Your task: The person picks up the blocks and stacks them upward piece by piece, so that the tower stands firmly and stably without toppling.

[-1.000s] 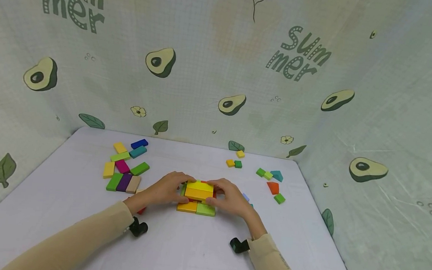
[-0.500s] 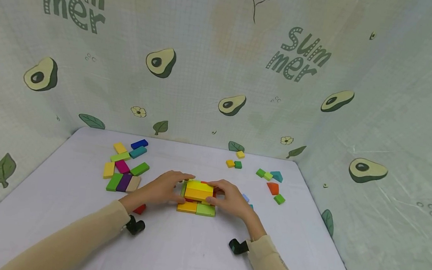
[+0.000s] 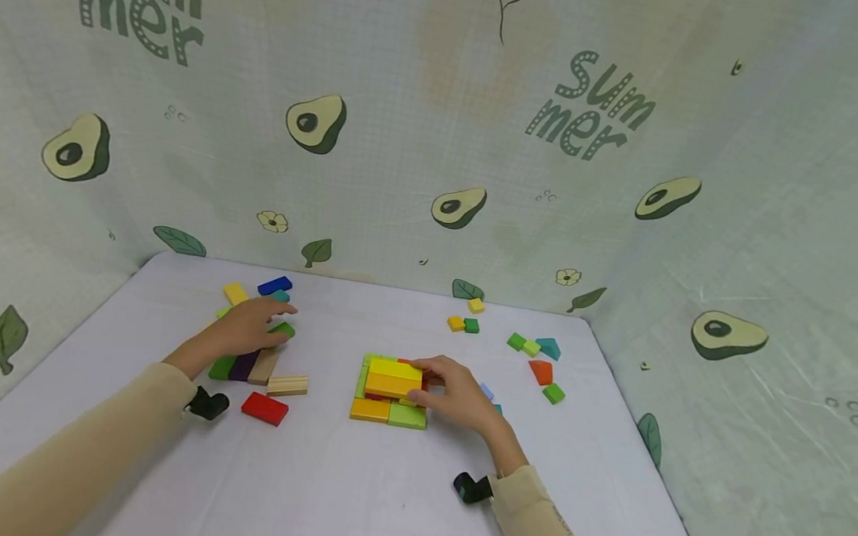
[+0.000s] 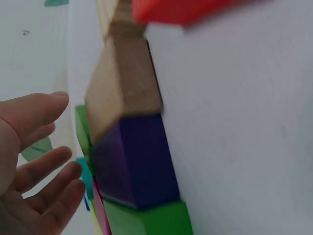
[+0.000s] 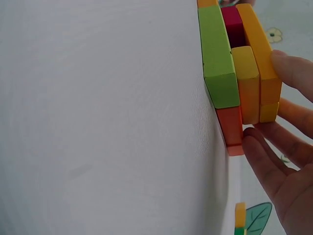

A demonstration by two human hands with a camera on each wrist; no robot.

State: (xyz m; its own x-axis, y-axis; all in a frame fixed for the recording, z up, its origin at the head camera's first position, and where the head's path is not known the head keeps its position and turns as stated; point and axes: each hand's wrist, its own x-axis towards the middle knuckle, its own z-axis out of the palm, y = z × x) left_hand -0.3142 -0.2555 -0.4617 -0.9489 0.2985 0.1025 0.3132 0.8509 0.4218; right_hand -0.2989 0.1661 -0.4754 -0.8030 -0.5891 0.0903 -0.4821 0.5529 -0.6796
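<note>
My left hand, fingers loosely bent and apart, hovers over the loose wooden blocks on the left. In the left wrist view its fingers hold nothing, beside a beige block, a purple block and a green block in a row. A low stack of blocks stands at the table's middle, with orange and light green blocks at its near base. My right hand grips the right end of the yellow top block, thumb in front, fingers behind.
A red block and a thin pale wooden piece lie between the left row and the stack. A dark blue block sits at the back left. Small blocks, including an orange one, are scattered at the right.
My left hand has let go of the stack and moved left and back, over the loose blocks, uncovering the red block and pale piece. My right hand stays at the stack.
</note>
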